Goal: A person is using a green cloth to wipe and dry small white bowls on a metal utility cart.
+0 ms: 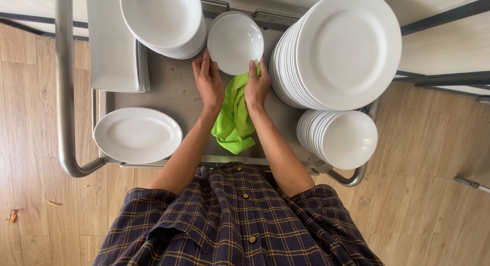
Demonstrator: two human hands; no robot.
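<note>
A small white bowl [235,41] sits on the metal cart top [173,90], and both my hands hold its near rim. My left hand [208,82] grips the rim's left side with fingers spread along the edge. On the right side, my right hand [256,85] grips the rim together with a bright green cloth [234,118]. The cloth hangs down between my wrists toward the cart's front edge.
A tall stack of large white plates [347,46] stands at right, with a smaller plate stack [347,138] in front. Stacked bowls [163,21] and rectangular dishes [115,46] are at back left, an oval plate [138,135] at front left. The cart's handle [65,92] runs along the left.
</note>
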